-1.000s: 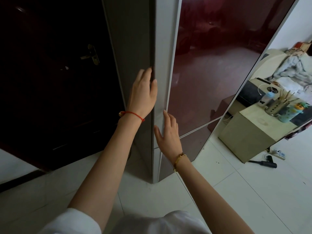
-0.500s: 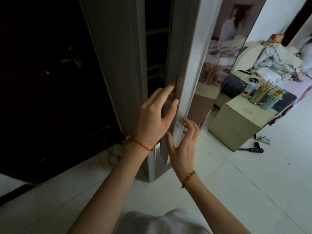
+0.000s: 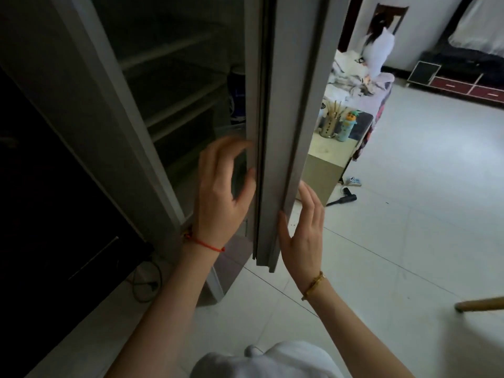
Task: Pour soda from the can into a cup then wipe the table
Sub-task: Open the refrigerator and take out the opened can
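Note:
I stand at a grey fridge whose door [image 3: 275, 132] is swung partly open. My right hand [image 3: 302, 233] grips the door's lower edge, thumb on the inner side and fingers on the outer face. Fingers spread, my left hand [image 3: 223, 192] is at the door's inner rubber seal and is slightly blurred. The dark inside shows bare white shelves [image 3: 174, 105]. A blue and white container [image 3: 236, 96] stands dimly in the door rack. No can, cup or cloth is clearly in view.
A dark door [image 3: 54, 214] is on the left, with a cable [image 3: 144, 285] on the floor below it. Behind the fridge door stands a low cabinet [image 3: 324, 170] holding a utensil holder [image 3: 328, 126] and a green bottle [image 3: 346, 126]. A hair dryer [image 3: 343, 199] lies on the tiles. A person in white [image 3: 377, 50] is at the back.
The fridge door has swung from shut to partly open, showing the shelves. My left hand moved down to the inner seal and my right hand moved around the door's edge.

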The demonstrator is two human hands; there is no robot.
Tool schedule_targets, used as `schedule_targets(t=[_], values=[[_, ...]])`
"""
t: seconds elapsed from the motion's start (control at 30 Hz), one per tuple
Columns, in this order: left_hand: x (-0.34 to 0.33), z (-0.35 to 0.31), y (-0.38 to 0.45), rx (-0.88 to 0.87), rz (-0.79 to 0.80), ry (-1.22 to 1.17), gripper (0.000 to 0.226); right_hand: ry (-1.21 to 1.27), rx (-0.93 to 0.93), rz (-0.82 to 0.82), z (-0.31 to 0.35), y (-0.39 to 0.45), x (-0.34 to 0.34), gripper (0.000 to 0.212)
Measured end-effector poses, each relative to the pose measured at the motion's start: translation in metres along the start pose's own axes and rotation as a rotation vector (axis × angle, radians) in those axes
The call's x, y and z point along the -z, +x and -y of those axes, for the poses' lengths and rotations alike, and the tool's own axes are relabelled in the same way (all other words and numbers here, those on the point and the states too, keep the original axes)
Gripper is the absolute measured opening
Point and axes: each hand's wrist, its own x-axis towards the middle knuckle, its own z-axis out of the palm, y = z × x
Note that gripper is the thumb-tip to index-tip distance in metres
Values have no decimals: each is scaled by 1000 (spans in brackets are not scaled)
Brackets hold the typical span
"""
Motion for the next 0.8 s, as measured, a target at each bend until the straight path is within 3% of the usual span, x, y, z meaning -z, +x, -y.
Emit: schedule_targets(t=[0.23,0.47,0.8], values=[[-17,7,12,54,236,64,64,-107,-84,-107,-23,5,31,50],[-47,0,17,26,423,41,70,-222,-175,-193,-67,21,59,50],[-114,-32,28,-95,481,-33,73,-316,-194,-204,-142,61,110,50]])
